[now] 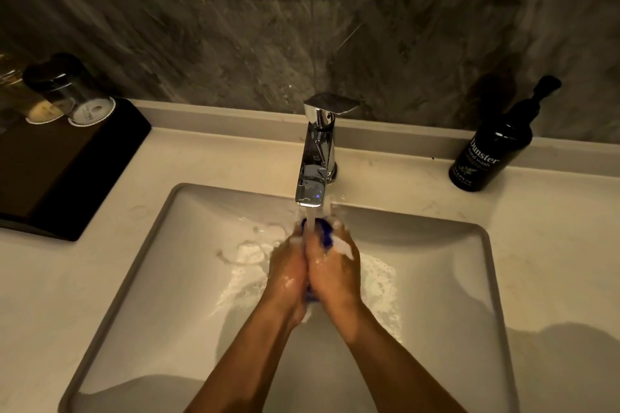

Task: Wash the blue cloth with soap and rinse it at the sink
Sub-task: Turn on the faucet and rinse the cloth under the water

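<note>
The blue cloth [324, 234] is bunched between my two hands over the white sink [463, 278], and only small blue patches show at the fingertips and between the palms. My left hand [289, 270] and my right hand [332, 270] press together and grip the cloth, both wet and soapy. Water runs from the chrome faucet [317, 157] straight onto the cloth and my fingers. White suds lie on the basin floor around my hands.
A black hand wash pump bottle [491, 151] stands on the counter at the back right. At the left a dark tray [67, 174] holds upturned glasses [72, 90] with paper covers. A marble wall rises behind the counter.
</note>
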